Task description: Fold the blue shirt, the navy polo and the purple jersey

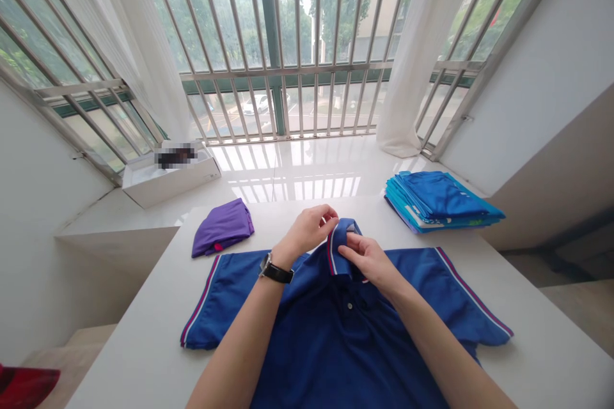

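A dark blue polo shirt [336, 345] lies spread front up on the white table, its sleeves out to both sides. Red and white stripes edge the sleeves and the collar [341, 255], which stands raised. My right hand [367, 259] grips the collar's right part, thumb in front and fingers tucked inside the fold. At the collar's upper left edge, my left hand [314, 230] has its fingers curled in a pinch against the fabric; the fingertips are partly hidden. A black-strapped watch [277, 268] is on the left wrist. One button shows below the collar.
On the white table [153, 326], a folded purple garment [223, 227] lies at the left and a stack of folded blue clothes [441, 201] at the right. A white box [173, 179] stands on the sill before the barred window. Something red [29, 385] shows lower left.
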### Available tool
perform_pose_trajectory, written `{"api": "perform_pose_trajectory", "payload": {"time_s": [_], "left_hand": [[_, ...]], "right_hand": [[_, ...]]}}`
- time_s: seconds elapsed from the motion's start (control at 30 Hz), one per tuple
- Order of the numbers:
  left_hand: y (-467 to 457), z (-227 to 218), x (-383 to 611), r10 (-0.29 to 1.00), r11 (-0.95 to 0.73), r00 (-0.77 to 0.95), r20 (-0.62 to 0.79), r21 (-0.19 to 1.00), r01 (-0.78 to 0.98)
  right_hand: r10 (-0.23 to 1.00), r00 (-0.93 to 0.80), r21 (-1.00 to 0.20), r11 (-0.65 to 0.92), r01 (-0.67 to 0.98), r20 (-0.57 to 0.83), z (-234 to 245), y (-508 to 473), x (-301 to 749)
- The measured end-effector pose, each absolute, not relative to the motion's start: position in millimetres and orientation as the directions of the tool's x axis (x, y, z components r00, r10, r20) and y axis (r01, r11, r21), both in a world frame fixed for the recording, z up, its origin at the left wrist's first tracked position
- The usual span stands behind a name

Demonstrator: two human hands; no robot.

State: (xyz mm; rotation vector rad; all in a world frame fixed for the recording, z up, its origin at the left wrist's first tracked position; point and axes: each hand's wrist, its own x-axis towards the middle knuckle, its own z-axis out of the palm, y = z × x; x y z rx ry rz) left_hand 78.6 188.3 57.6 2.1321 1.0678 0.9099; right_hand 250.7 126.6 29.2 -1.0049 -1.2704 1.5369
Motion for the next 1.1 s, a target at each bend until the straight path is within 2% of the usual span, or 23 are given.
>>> {"api": "perform_pose_trajectory", "payload": {"time_s": [0.13,0.3,0.43,0.57,0.7,0.8,0.9,1.0,1.1], "left_hand": [[178.5,73.0,70.2,0.74,-0.615,0.609,0.286,0.653,0.441],[170.6,81.1,66.6,0.631,-0.656,0.753,0.184,0.645,0.392],[168.2,87.1,66.1,0.666,-0.635,0.743,0.059,0.567,0.524],[165.5,92.4,66.9,0.718,-0.607,0.695,-0.021,0.468,0.642],[165.4,94.0,64.5,0.675,-0.62,0.737,-0.026,0.522,0.586],[167.8,94.7,60.7,0.63,-0.631,0.776,-0.025,0.566,0.531],[170.9,95.6,56.1,0.621,-0.631,0.783,-0.025,0.577,0.519],[172.7,95.3,53.6,0.655,-0.645,0.756,0.007,0.526,0.554],[172.6,92.6,56.2,0.706,-0.658,0.706,0.054,0.42,0.625]], "right_hand": [[0.947,-0.319,-0.985,-0.097,-0.145,-0.046,30.9,125.7,249.5],[0.936,-0.347,-0.984,-0.117,-0.132,-0.065,31.5,124.9,252.3],[0.906,-0.417,-0.992,-0.109,-0.062,-0.073,28.6,127.7,257.9],[0.893,-0.45,-0.999,0.008,0.051,-0.016,25.5,131.2,265.2],[0.894,-0.448,-0.976,0.078,0.204,-0.022,29.8,129.9,273.4],[0.862,-0.496,-0.971,0.018,0.237,-0.105,35.9,126.1,276.2],[0.875,-0.469,-0.975,-0.021,0.22,-0.125,38.8,124.5,275.1],[0.909,-0.413,-0.973,0.042,0.228,-0.058,36.5,126.2,272.4],[0.934,-0.351,-0.897,0.209,0.391,0.065,33.9,126.7,268.9]]}}
